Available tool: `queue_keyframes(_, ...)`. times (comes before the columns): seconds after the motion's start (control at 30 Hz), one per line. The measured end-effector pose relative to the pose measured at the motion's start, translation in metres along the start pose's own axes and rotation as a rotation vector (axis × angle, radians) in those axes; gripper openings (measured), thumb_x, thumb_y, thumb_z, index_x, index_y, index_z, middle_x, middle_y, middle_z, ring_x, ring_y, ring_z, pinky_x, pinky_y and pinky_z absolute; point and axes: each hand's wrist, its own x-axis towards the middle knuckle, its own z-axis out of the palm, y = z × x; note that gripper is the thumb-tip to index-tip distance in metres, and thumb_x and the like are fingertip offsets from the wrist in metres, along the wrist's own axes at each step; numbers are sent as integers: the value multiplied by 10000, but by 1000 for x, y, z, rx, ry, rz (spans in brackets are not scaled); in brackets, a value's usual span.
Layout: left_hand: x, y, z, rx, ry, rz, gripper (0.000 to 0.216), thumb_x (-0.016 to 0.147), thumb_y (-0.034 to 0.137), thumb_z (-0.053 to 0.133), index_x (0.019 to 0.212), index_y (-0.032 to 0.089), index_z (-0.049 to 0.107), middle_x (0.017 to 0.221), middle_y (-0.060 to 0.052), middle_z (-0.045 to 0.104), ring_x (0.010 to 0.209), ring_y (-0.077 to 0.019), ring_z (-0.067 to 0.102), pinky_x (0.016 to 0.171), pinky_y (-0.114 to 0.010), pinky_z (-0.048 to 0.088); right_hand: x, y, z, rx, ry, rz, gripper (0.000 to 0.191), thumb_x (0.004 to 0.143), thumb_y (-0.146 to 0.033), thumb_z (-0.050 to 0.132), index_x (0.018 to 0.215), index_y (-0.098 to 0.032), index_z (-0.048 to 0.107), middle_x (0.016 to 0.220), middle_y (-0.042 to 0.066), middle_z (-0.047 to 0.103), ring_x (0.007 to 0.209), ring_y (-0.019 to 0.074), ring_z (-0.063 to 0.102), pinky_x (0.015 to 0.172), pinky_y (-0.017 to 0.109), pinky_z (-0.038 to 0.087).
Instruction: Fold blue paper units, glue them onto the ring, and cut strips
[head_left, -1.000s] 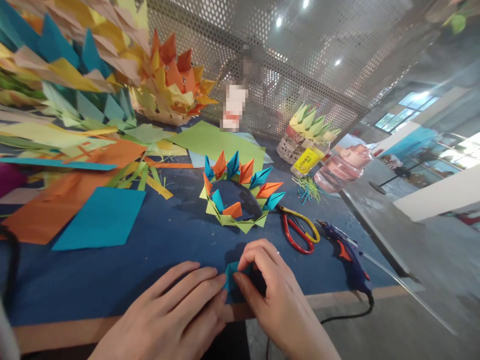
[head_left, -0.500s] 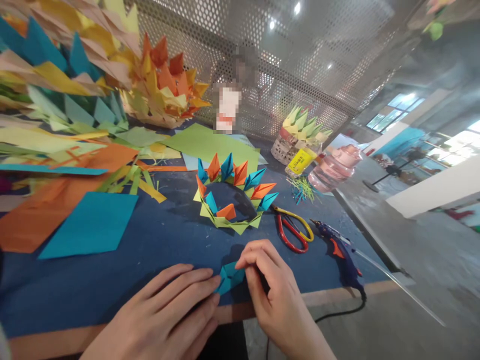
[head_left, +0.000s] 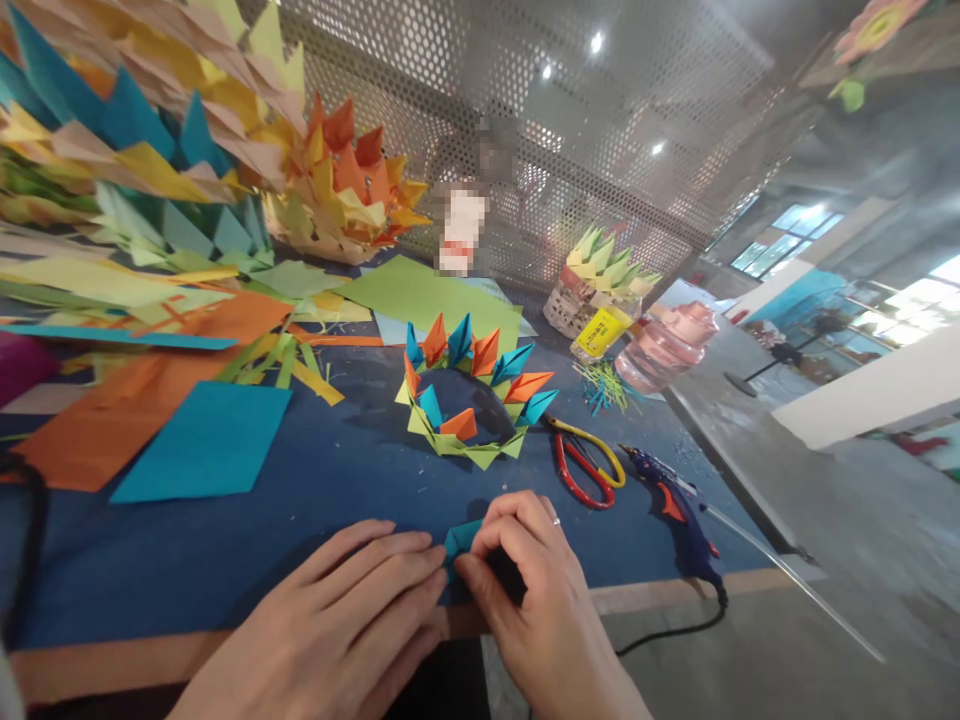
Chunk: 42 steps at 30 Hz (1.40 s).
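Against your flat left hand point(head_left: 345, 600), the blue paper point(head_left: 463, 538) your right hand point(head_left: 534, 570) pinches seems light, crushable: hold its edge.

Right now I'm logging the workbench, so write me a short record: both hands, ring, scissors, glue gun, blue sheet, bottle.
Left hand: laid flat, fingertips at the left end of the blue piece
Right hand: thumb and fingers on that piece's right side
Ring: beyond the hands; green band, blue and orange points
Scissors: right of the ring
Glue gun: right of the scissors
Blue sheet: flat, left of the ring
Bottle: pink, beyond the glue gun
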Motion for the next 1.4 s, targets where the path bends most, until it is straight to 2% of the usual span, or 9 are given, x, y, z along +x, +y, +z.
queue_keyframes(0.17, -6, -3, 7, -13, -22, 4, 279, 952, 203, 425, 892, 203, 698, 904, 41, 741, 908, -86, 650, 1061, -233, 311, 1, 0, -5, 40, -44, 24, 95, 846, -158, 629, 794, -213, 572, 911, 0, 544, 868, 153, 515, 797, 305, 403)
queue_keyframes(0.3, -10, -5, 11, -28, 17, 1, 325, 965, 177, 372, 899, 202, 689, 940, 39, 734, 953, -86, 635, 1090, -255, 287, 3, 1, -7, 44, -64, 1, 99, 817, -148, 667, 838, -228, 612, 913, -2, 569, 881, 155, 519, 780, 290, 414)
queue_keyframes(0.5, -11, -5, 7, -7, -26, 61, 237, 938, 184, 456, 907, 199, 690, 955, 40, 741, 952, -92, 642, 1107, -267, 290, 6, -3, -5, 9, -48, 4, 139, 816, -99, 594, 725, -193, 549, 870, 9, 550, 825, 144, 520, 747, 291, 413)
queue_keyframes(0.63, -13, -2, 10, -14, 10, 0, 177, 912, 200, 517, 897, 187, 692, 965, 32, 741, 960, -116, 646, 1111, -320, 305, 8, -5, -2, -6, -28, 21, 148, 784, -75, 595, 708, -190, 540, 857, 10, 546, 817, 149, 515, 741, 302, 413)
queue_keyframes(0.83, -15, -3, 12, -15, 38, -8, 165, 907, 201, 520, 870, 207, 680, 972, 38, 734, 989, -110, 642, 1072, -296, 358, 7, -4, 0, -20, -24, 44, 155, 764, -67, 600, 711, -194, 528, 860, 7, 541, 814, 151, 513, 752, 315, 410)
queue_keyframes(1.03, -23, -8, 11, -12, -24, 24, 221, 909, 159, 485, 1000, 231, 673, 1075, 44, 714, 1056, -109, 621, 1127, -317, 292, 5, -2, 0, -22, -31, 31, 160, 764, -64, 588, 715, -198, 517, 874, 14, 533, 838, 162, 519, 751, 315, 420)
queue_keyframes(1.13, -28, -8, 12, 0, -74, 52, 253, 886, 109, 500, 1028, 233, 668, 1108, 52, 704, 1070, -116, 617, 1144, -339, 270, 5, 2, 0, -20, -36, 38, 168, 779, -76, 586, 780, -212, 488, 898, 21, 531, 862, 177, 512, 759, 327, 430)
queue_keyframes(1.27, -30, -6, 12, 16, -68, 56, 230, 874, 116, 524, 1010, 223, 676, 1065, 52, 716, 1046, -124, 625, 1151, -343, 257, 4, 4, -3, -15, -89, 63, 233, 813, -99, 582, 936, -235, 439, 971, 29, 528, 918, 192, 501, 819, 351, 428)
queue_keyframes(1.4, -29, -5, 11, 18, -69, 60, 218, 874, 133, 534, 1022, 211, 674, 1079, 44, 711, 1045, -130, 620, 1145, -335, 269, 5, 3, -6, -9, -149, 79, 197, 850, -103, 548, 939, -239, 437, 989, 17, 520, 930, 183, 488, 831, 338, 417)
